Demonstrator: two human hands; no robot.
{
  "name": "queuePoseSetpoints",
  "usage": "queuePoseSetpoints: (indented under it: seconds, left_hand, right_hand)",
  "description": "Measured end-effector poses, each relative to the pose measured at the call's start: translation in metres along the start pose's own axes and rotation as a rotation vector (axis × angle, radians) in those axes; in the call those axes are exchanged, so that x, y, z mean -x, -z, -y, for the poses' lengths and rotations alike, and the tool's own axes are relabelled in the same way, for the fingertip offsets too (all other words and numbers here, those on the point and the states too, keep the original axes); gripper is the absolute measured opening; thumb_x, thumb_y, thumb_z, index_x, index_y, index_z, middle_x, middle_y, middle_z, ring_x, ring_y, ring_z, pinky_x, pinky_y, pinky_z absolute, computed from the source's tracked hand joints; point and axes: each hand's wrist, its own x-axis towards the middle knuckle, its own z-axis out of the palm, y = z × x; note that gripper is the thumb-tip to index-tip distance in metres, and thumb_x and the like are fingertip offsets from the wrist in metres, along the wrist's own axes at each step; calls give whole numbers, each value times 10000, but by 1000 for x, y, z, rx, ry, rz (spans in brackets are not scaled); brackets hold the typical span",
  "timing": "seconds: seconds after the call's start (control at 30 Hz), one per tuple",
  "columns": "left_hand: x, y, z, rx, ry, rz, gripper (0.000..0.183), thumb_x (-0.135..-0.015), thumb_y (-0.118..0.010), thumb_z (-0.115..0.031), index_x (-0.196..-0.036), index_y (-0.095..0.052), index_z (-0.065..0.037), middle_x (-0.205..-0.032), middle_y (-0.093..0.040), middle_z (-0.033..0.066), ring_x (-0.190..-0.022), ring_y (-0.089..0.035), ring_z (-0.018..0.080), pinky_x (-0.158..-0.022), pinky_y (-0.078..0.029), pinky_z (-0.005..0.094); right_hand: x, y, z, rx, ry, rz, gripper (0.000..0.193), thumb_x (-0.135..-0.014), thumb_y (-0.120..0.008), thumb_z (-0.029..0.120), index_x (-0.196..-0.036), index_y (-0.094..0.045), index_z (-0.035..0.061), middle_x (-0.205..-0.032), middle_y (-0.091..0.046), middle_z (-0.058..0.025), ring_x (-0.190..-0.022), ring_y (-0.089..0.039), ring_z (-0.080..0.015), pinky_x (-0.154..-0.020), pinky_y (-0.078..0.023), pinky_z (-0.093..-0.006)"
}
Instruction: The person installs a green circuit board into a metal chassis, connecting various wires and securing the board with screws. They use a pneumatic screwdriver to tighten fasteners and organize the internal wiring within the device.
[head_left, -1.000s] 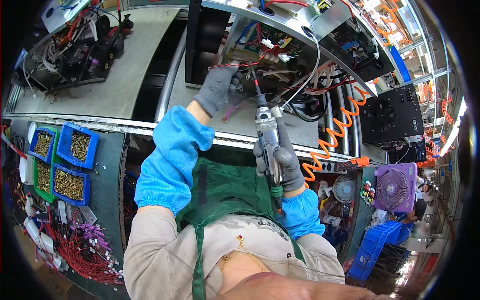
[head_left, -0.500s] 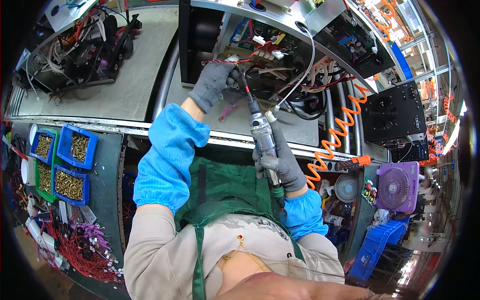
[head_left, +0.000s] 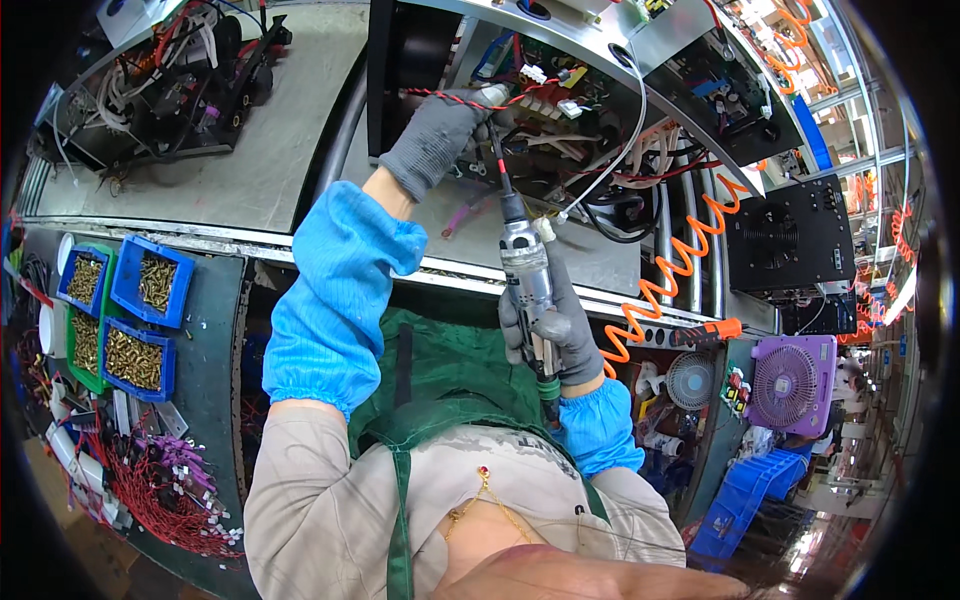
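Observation:
My right hand (head_left: 568, 325), in a grey glove, is wrapped around a silver power screwdriver (head_left: 526, 262). The long bit, with a red band, points up into an open metal chassis (head_left: 585, 40) full of wires. My left hand (head_left: 437, 143), also gloved in grey, reaches into the chassis opening with its fingers curled together beside the bit's tip. What those fingers hold, if anything, is hidden. A twisted red-and-black wire (head_left: 450, 97) crosses just above them. White connectors (head_left: 533, 74) hang close by, over a circuit board.
Blue bins of brass screws (head_left: 138, 360) stand at the left, above a heap of red wire harnesses (head_left: 165, 505). Another opened unit (head_left: 170, 110) sits far left. An orange coiled hose (head_left: 665, 280) hangs at right, near a black box (head_left: 790, 235) and a purple fan (head_left: 792, 385).
My left hand has moved slightly up and deeper into the chassis opening. The screwdriver's tip has followed it upward, still in my right hand. The whole view has shifted a little.

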Motion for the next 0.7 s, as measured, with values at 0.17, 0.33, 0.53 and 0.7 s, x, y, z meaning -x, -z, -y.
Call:
queuePoseSetpoints:
  seconds: [0.17,0.33,0.53,0.7]
  left_hand:
    - [2,2,4,-29,-98,-6,377,-939,-549,-393,-856,-676,-48,-640,-598,0,-540,-516,76,-515,-425,230]
    - [2,-2,8,-339,-244,12,334,-987,-435,-285,-901,-671,-64,-682,-619,18,-535,-528,85,-507,-440,246]
    - [-3,1,33,-66,-112,164,222,-943,-452,-180,-884,-624,-54,-646,-562,9,-504,-495,71,-428,-385,230]
    - [-10,11,48,407,-103,260,217,-935,-453,-164,-827,-592,-38,-629,-536,19,-500,-489,59,-403,-359,212]
  right_hand:
    - [-4,-2,-3,-32,51,-4,1106,-613,-726,316,-1506,-73,307,-785,-548,-121,-530,-570,-192,-423,-521,-325]
    - [-5,0,-6,-11,95,-11,1044,-658,-685,266,-1506,-78,310,-786,-549,-128,-535,-572,-193,-423,-519,-322]
    - [-1,-8,-1,84,33,-93,1089,-630,-725,284,-1506,-80,315,-797,-546,-124,-538,-567,-188,-450,-522,-321]
    - [4,-15,0,95,12,-59,1125,-596,-755,340,-1506,-95,314,-802,-544,-115,-559,-563,-178,-470,-527,-318]
